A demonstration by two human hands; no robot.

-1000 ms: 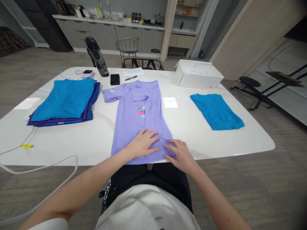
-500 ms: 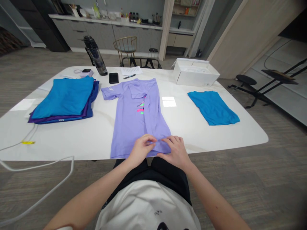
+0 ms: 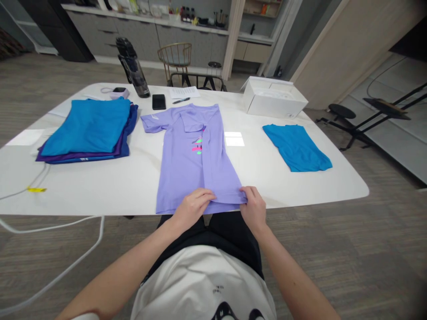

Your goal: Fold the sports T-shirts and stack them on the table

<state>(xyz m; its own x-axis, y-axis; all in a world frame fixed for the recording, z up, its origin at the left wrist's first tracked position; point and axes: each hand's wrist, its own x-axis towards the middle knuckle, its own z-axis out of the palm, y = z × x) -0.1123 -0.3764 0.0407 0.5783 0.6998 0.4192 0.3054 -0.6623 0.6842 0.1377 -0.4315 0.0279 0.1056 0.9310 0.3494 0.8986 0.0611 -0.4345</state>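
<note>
The lavender T-shirt is lying on the bench, its long axis running far to near, straight ahead of the hands. The left hand is half-closing on the near hem; the right hand is pinching its right corner. One blue shirt is lying right, one stack of shirts left.
</note>
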